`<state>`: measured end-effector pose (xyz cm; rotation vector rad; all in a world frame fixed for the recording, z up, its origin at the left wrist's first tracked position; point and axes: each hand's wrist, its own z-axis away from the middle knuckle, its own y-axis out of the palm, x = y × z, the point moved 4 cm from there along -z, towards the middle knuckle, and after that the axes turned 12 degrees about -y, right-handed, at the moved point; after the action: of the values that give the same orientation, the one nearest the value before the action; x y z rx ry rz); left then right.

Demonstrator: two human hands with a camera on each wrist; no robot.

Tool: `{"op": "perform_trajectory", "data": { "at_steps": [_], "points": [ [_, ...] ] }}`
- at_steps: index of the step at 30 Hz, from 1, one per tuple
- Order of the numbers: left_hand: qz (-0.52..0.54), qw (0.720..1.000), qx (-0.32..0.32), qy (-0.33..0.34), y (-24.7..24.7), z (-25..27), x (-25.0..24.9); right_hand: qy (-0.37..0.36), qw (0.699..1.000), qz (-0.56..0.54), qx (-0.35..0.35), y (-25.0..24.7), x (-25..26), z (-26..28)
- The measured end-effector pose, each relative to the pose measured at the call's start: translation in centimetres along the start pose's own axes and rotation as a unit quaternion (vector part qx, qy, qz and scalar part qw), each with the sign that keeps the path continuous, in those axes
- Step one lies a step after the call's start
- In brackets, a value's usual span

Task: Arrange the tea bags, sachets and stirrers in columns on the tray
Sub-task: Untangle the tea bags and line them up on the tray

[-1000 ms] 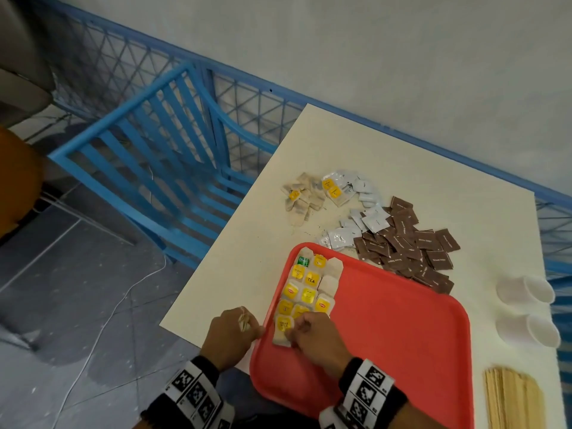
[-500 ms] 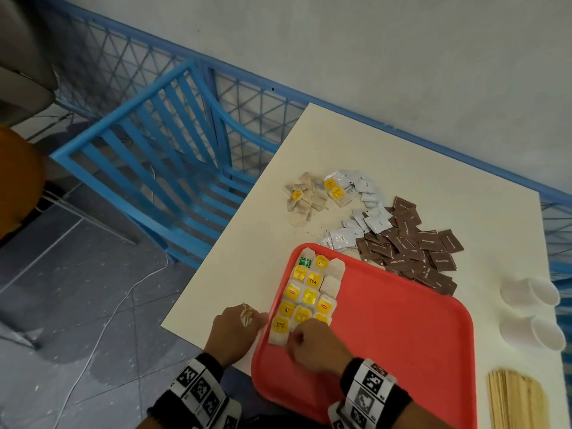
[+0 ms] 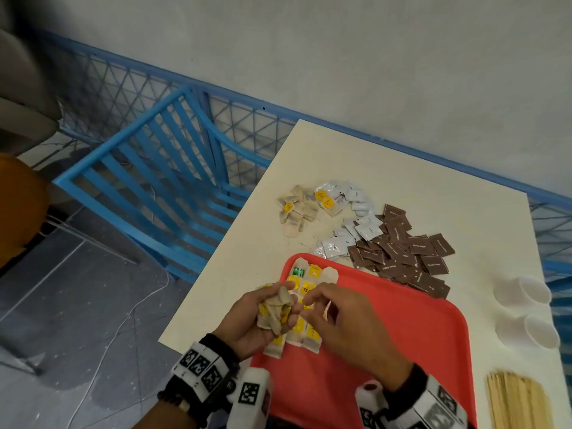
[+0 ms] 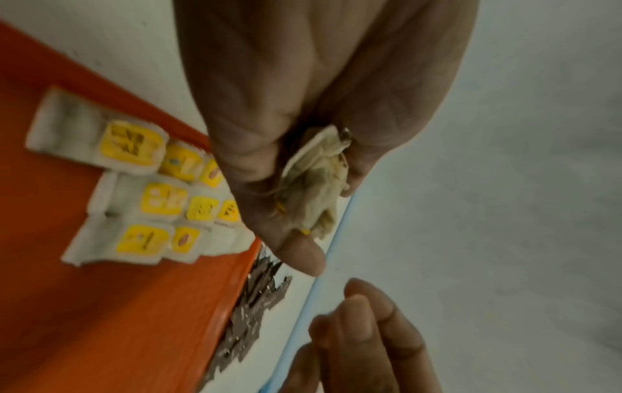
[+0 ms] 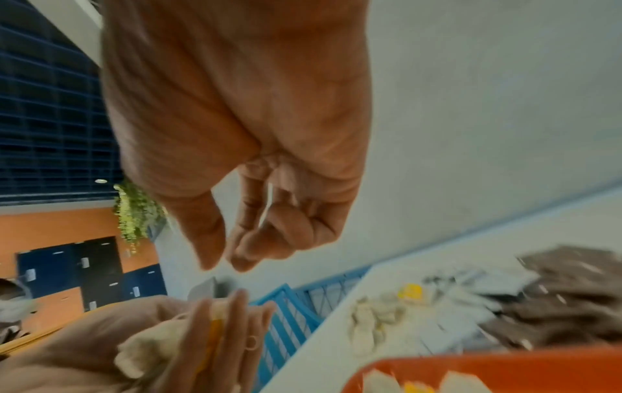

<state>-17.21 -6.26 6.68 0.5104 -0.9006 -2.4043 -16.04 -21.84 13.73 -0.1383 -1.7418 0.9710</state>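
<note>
A red tray (image 3: pixel 387 335) lies at the table's near edge. Tea bags with yellow tags (image 3: pixel 306 286) (image 4: pixel 148 194) lie in three columns at its left end. My left hand (image 3: pixel 289 301) is palm up over those columns and grips a crumpled bunch of tea bags (image 3: pixel 272 314) (image 4: pixel 316 186) (image 5: pixel 151 345). My right hand (image 3: pixel 309 300) (image 5: pixel 222 263) hovers just right of the bunch, fingers loosely curled, thumb and forefinger close together with nothing between them. The near rows of tea bags are partly hidden by both hands.
Beyond the tray lie loose tea bags (image 3: pixel 297 209), white sachets (image 3: pixel 359 224) and brown sachets (image 3: pixel 402 255). Two white cups (image 3: pixel 526 292) lie at the right edge, wooden stirrers (image 3: pixel 517 400) near right. A blue chair (image 3: pixel 161 187) stands left of the table.
My left hand rose from the table's edge and turned palm up over the tray with its bunch. My right hand left the nearest tea bag and lifted towards the bunch.
</note>
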Motion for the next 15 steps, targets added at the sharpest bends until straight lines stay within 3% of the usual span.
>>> {"op": "perform_trajectory", "data": {
  "at_steps": [3,9,15],
  "points": [
    [0.018,0.999,0.050,0.013,1.8,-0.4,0.0,-0.059,0.994,0.086,0.044,0.7,1.5,1.1],
    [0.001,0.998,0.059,-0.016,3.3,-0.4,0.9,-0.088,0.983,0.157,-0.016,0.2,0.5,1.9],
    [0.014,0.998,0.055,-0.038,3.9,0.0,1.4,-0.159,0.971,0.158,-0.081,-1.4,0.5,2.5]
  ]
}}
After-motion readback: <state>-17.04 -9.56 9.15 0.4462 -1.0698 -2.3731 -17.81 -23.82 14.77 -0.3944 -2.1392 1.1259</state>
